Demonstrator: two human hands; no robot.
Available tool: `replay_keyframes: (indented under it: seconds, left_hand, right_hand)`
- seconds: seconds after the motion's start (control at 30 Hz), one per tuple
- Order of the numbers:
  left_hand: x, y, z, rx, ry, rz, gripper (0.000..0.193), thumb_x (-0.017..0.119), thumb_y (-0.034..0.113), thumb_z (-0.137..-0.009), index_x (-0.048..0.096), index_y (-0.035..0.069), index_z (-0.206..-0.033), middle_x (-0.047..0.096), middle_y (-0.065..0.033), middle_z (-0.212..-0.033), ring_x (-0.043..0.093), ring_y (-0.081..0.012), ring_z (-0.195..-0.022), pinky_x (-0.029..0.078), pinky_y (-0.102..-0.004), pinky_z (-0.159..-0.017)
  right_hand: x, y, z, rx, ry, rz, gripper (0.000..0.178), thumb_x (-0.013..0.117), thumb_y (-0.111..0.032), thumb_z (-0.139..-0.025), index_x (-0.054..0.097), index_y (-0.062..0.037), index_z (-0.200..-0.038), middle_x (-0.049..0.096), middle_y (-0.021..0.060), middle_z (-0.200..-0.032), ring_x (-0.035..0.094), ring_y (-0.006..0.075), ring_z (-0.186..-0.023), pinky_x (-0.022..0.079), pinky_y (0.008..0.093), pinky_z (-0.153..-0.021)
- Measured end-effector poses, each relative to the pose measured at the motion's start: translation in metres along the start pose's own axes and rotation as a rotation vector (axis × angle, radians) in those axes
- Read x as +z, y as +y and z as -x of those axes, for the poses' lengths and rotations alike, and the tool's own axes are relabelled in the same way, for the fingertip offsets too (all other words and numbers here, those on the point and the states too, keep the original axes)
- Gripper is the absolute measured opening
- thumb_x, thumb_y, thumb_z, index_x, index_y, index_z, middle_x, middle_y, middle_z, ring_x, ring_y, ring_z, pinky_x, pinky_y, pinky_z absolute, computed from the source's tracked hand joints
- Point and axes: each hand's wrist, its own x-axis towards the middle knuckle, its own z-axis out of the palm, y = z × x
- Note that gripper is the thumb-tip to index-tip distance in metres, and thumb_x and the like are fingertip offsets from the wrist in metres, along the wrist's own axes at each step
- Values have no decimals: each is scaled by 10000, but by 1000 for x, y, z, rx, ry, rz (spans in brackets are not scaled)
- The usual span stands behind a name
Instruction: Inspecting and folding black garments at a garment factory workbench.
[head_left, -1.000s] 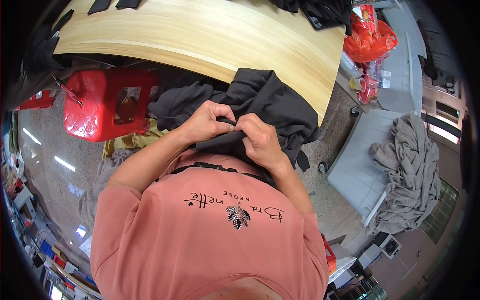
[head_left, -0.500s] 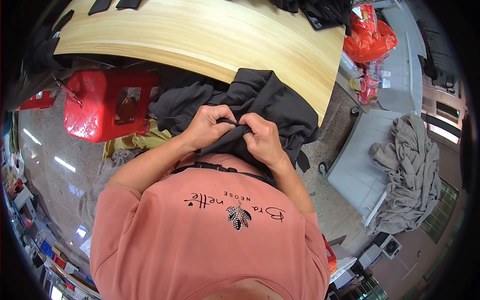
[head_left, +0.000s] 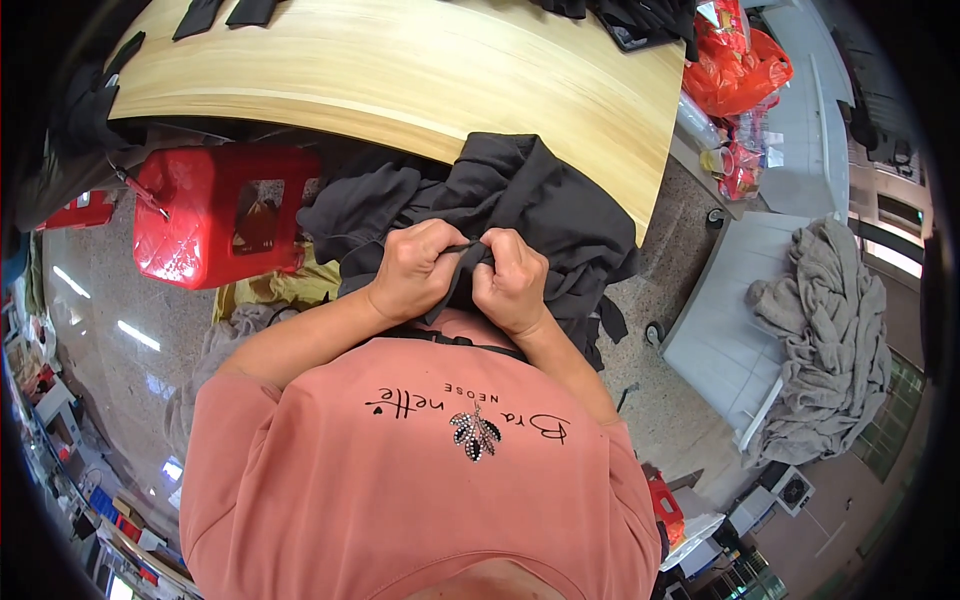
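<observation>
The handling of the dark cloth [head_left: 565,215] looks to be partway through, judging by how it lies: it is bunched and creased, neither spread flat nor stacked, with one end over the front edge of the wooden table [head_left: 380,65] and the rest gathered close in front of the person's body. A short stretch of it is drawn up between the hands, while most of the bulk lies loose beyond them and off to the right — how much has been gone over already cannot be told. Two small dark pieces [head_left: 198,18] lie at the table's far left, and a dark heap [head_left: 645,20] sits at its far right; whether they belong with this cloth is not clear. The left hand [head_left: 410,268] pinches the cloth between thumb and forefinger, its other fingers curled in. The right hand [head_left: 512,280] grips the same stretch just beside it, thumb and fingers closed down, though its fingertips are partly hidden. The two hands are near each other but apart, backs up. The left forearm [head_left: 310,345] slants in from the lower left, elbow out wide — the right forearm [head_left: 565,360] rises more steeply from the lower right.
</observation>
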Motion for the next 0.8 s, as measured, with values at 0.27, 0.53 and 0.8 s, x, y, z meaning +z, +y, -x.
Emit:
replay_keyframes:
  seconds: [0.27, 0.53, 0.8]
  left_hand:
    - [-2, 15, -1, 237, -5, 1, 141, 585, -67, -636, 549, 2, -754, 579, -122, -715, 577, -292, -658, 450, -339, -594]
    - [-3, 29, -14, 331, -146, -109, 332, 574, -73, -575, 545, 17, -892, 560, -111, -721, 557, -270, -609, 447, -334, -530]
    - [53, 183, -29, 848, -399, 246, 191, 606, 125, -602, 559, 46, -769, 557, -68, -711, 567, -230, -623, 453, -308, -514]
  right_hand:
    - [-9, -10, 6, -2, 173, -203, 259, 484, 73, -539, 499, 7, -789, 505, 127, -649, 523, 279, -527, 438, 327, -506]
    - [-42, -13, 15, -204, 322, -49, 301, 504, 115, -586, 500, 2, -865, 561, 140, -808, 548, 270, -641, 470, 323, -592]
    - [-77, -70, 20, -23, -62, 65, 267, 636, -92, -722, 585, 4, -966, 552, 116, -1035, 513, 250, -970, 416, 336, -836]
